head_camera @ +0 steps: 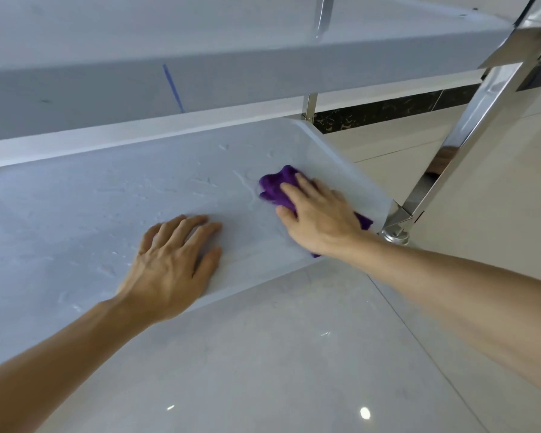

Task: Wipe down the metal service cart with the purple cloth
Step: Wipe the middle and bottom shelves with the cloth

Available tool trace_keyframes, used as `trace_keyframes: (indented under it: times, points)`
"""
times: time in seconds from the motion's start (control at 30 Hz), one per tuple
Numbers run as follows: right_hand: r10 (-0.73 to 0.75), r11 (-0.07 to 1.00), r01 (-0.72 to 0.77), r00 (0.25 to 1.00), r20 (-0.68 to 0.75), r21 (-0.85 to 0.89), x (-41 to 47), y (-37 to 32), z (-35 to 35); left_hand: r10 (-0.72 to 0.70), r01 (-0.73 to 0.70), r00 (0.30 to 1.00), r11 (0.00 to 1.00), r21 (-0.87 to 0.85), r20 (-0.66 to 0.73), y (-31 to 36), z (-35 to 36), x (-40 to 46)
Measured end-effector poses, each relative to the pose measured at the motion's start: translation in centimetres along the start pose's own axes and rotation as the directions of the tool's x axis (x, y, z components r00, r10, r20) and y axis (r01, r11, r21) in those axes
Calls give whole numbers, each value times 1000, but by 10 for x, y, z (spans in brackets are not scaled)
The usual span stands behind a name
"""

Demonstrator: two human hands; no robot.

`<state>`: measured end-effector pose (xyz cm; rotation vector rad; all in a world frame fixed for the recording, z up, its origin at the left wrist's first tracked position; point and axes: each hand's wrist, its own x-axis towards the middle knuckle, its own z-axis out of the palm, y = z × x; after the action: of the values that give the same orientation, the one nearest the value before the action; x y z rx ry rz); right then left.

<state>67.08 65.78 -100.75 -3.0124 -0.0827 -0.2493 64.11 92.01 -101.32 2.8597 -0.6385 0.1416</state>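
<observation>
Purple cloth (278,189) under right hand (319,214), left hand (172,264) flat on cart shelf (75,214)

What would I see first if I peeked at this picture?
The bright purple cloth jumps out, bunched under the right hand near the right corner of the cart's lower shelf. The left hand lies flat on the same wet shelf, nearer its front edge.

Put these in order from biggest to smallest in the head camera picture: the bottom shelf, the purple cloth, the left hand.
1. Bottom shelf, by far the biggest.
2. Left hand.
3. Purple cloth, though the right hand hides part of it, so this is unsure.
</observation>
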Motion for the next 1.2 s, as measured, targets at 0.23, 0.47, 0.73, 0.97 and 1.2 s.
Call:
trace_keyframes:
  times: [0.23, 0.47, 0.73, 0.97, 1.2]
  points:
    - [-382, 924, 382, 924, 31, 26, -36, -5, -7, 20, -20, 1000, 1000, -14, 11, -7, -3, -9]
    - [77, 997, -79, 992, 98, 15, 10, 93, -19, 8, -8, 1000, 1000, -15, -7, -4, 0, -7]
    - [-142, 989, 142, 990, 10, 37, 4, -24, 7, -15, 15, 1000, 1000, -19, -12, -4, 0, 0]
    - [-294, 955, 294, 956, 11, 38, -29, 24, -11, 27, -27, 999, 1000, -8, -18, -8, 0, -8]
    - [231, 973, -231, 972, 55, 1, 17, 89, -21, 14, -14, 1000, 1000, 4, -18, -4, 3, -3]
